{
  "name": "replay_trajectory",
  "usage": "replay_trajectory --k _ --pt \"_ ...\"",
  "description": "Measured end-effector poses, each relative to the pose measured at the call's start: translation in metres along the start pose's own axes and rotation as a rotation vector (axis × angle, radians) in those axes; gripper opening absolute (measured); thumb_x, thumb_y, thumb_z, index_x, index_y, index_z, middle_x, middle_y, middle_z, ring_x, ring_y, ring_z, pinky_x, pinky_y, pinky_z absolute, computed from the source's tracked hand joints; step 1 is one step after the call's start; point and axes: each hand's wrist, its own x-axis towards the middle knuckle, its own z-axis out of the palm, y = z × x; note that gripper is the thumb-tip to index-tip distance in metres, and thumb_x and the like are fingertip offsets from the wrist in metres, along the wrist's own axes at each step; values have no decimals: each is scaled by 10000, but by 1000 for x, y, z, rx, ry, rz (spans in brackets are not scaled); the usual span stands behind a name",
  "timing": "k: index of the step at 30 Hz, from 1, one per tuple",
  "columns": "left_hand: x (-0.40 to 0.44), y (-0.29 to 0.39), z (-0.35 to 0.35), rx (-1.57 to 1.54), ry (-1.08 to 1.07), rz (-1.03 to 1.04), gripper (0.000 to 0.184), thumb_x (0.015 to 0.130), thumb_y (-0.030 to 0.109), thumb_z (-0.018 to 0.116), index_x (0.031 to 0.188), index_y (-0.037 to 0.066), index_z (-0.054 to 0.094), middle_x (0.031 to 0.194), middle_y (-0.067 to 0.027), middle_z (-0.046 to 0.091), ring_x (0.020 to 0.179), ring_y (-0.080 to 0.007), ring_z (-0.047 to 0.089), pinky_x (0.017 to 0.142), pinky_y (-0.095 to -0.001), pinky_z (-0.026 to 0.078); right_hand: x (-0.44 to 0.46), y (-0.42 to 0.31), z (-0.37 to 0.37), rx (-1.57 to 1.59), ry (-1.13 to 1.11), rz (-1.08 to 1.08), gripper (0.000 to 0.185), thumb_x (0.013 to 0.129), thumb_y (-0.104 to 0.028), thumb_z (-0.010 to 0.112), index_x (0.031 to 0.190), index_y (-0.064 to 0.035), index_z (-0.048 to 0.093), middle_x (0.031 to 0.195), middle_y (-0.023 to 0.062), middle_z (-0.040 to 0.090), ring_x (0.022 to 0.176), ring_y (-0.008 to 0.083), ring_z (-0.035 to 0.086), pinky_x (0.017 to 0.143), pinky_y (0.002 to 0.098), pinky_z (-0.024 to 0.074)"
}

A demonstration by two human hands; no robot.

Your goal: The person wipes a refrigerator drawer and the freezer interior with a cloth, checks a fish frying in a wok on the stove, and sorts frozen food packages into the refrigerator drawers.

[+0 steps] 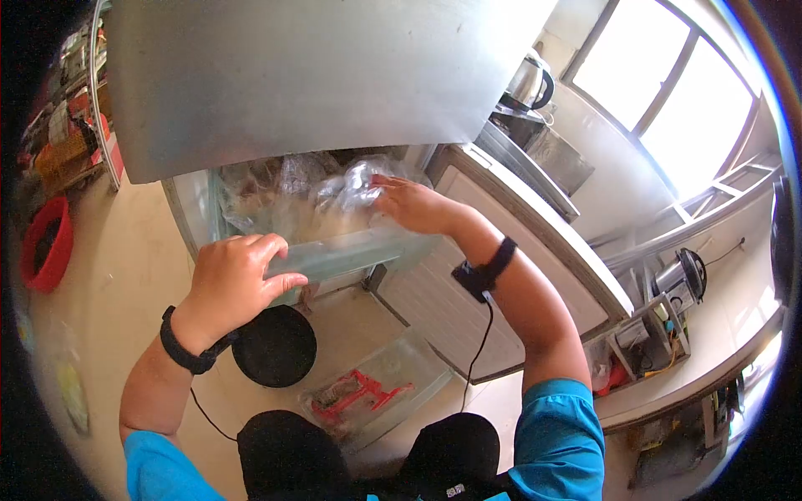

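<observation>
A translucent freezer drawer (334, 257) is pulled out below a grey fridge door (309, 75). Clear plastic bags (292, 188) fill it; their contents are blurred. My left hand (238, 275) is at the drawer's front left corner, fingers bent over the edge and thumb apart below, gripping it. Inside the drawer's right side, my right hand (413, 204) reaches in with fingers stretched out, touching the crumpled plastic. Whether its fingertips pinch the bag is hard to see.
Between my knees and the fridge, a second clear drawer (409, 376) with a red-marked bag (359, 394) lies on the floor beside a black round stool (274, 345). The lower fridge door (476, 267) stands open at right. A red basket (48, 246) is at far left.
</observation>
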Motion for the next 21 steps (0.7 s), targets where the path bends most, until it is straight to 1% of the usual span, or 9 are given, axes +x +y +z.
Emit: replay_trajectory --k 1,3,5,7,10,16,18,20,21 --pt "0 1 0 -12 -7 -17 403 709 429 743 832 78 589 650 -69 598 625 -271 607 551 -383 457 7 14 7 5 1 2 501 995 -354 359 1357 -17 436 1497 188 258 1394 321 218 1143 362 206" --pt "-1 2 2 -2 2 -22 403 706 427 746 833 78 590 640 -64 588 613 -263 600 544 -377 451 25 32 13 85 9 105 459 981 -325 390 1276 4 516 1387 231 419 1309 338 378 1091 373 308" --pt "1 4 3 11 -1 0 403 703 425 750 834 78 592 629 -58 579 600 -255 592 536 -372 445 50 14 9 -123 -129 107 430 920 -310 488 1169 27 585 1231 256 549 1158 364 526 1001 423 399" --pt "1 7 3 8 -7 -65 397 699 421 754 840 85 598 619 -51 567 580 -238 575 527 -360 434 55 -6 10 -192 -46 101 418 845 -302 562 1089 32 625 1113 252 614 1056 377 586 929 448 441" --pt "1 9 6 38 8 -69 386 694 407 763 842 91 600 613 -47 556 565 -225 558 519 -349 425 54 -6 7 -33 -54 110 453 804 -299 595 1110 35 617 1161 251 594 1094 377 567 956 433 428" --pt "2 8 8 22 35 -59 377 694 385 771 846 90 592 617 -51 551 554 -219 545 510 -343 416 -15 -22 -33 -49 19 1 602 880 -443 562 1311 -30 481 1202 246 576 1138 372 543 981 405 414" --pt "2 7 9 26 26 -70 379 696 386 771 855 91 594 618 -53 547 552 -220 540 509 -344 415 -29 -38 -44 79 167 307 595 922 -456 506 1339 -35 450 1220 237 569 1152 366 532 998 397 403" --pt "2 8 12 26 -13 -74 382 697 386 771 863 91 595 620 -54 543 551 -220 535 508 -345 413 -3 0 -5 375 336 40 535 953 -438 446 1306 -39 480 1199 247 576 1106 393 558 973 436 414" --pt "2 9 12 56 0 -88 387 696 387 773 878 93 600 619 -56 534 547 -219 526 505 -346 409 34 40 35 332 311 -230 554 975 -453 376 1334 -41 467 1252 225 555 1147 371 540 997 440 396"
